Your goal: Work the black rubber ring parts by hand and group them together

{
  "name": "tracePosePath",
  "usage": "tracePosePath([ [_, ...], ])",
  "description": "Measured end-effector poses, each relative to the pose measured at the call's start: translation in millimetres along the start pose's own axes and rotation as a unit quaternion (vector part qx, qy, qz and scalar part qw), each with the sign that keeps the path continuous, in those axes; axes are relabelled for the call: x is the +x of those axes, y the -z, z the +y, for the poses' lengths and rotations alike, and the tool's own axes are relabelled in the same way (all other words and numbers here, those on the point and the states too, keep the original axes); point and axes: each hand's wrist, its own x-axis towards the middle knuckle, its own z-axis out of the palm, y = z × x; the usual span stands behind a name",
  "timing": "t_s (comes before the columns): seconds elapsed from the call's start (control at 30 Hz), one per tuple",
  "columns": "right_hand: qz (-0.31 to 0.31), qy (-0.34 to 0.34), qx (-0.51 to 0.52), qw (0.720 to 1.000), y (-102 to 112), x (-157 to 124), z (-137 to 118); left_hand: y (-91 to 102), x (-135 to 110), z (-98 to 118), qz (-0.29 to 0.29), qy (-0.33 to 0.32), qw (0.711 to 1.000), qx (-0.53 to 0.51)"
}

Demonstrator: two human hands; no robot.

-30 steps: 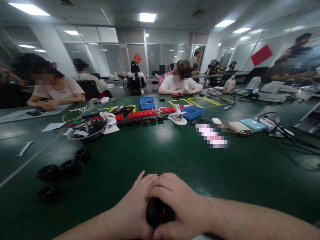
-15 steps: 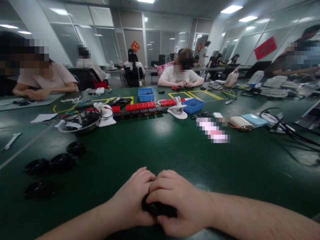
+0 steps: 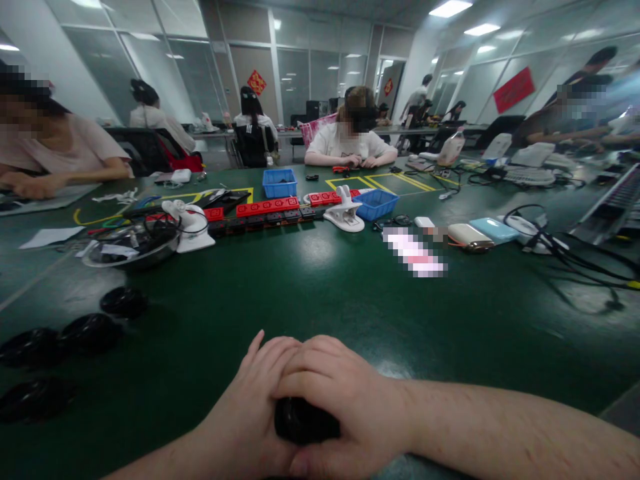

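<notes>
Between my two hands is a glossy black rounded object [image 3: 306, 421], low over the green table at the bottom centre. My left hand [image 3: 267, 397] wraps round its left side, one finger sticking up. From the right, my right hand [image 3: 337, 397] curls over the top, with its thumb along the lower front edge. The fingers of both hands overlap at the far side, and much of the object is hidden. Several similar black round pieces, among them one piece [image 3: 124, 302] and another [image 3: 91, 333], lie to the left; their exact kind is unclear.
Farther off stand a bowl of black parts [image 3: 133, 253], a white clip-on device [image 3: 193, 227], red power strips [image 3: 267, 207], a white clip [image 3: 345, 212] and a blue bin [image 3: 375, 205]. Power banks [image 3: 470, 237] and black cables [image 3: 575, 250] lie right. A co-worker [image 3: 353, 137] sits opposite.
My view has shifted, so the table's things appear farther left. My hands still grip the black object, which has turned or tilted slightly and shows more of its front surface.
</notes>
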Motion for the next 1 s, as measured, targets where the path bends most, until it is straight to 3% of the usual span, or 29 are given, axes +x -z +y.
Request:
tracePosePath([
  [0.07, 0.015, -0.028, -0.012, 0.999, -0.9, -0.9, -1.3, -3.2, -2.0, 7.6, 0.037, 0.062, 0.997, 0.018],
  [0.13, 0.012, -0.058, -0.033, 0.998, -2.4, -1.9, -2.2, -2.8, -2.2, 11.9, 0.042, 0.084, 0.995, 0.023],
  [0.27, -0.036, -0.101, -0.062, 0.992, -3.5, -2.0, -2.1, 5.7, 2.3, 7.8, 0.025, 0.024, 0.999, 0.000],
  [0.63, -0.042, 0.039, 0.033, 0.998, 2.5, 2.3, -2.5, 20.7, 10.7, -4.1, -0.063, -0.089, 0.988, -0.113],
  [0.83, -0.038, 0.064, 0.041, 0.996, 0.3, 1.1, -0.3, 23.2, 8.8, -8.0, -0.111, -0.072, 0.987, -0.090],
  [0.9, -0.011, 0.055, 0.041, 0.998, 0.9, 1.0, -2.7, 17.9, 5.5, -7.3, -0.098, -0.062, 0.991, -0.064],
  [1.0, -0.002, -0.010, 0.007, 1.000, 1.3, 0.5, -6.8, 4.9, -0.5, -1.8, -0.025, -0.015, 0.999, -0.015],
])
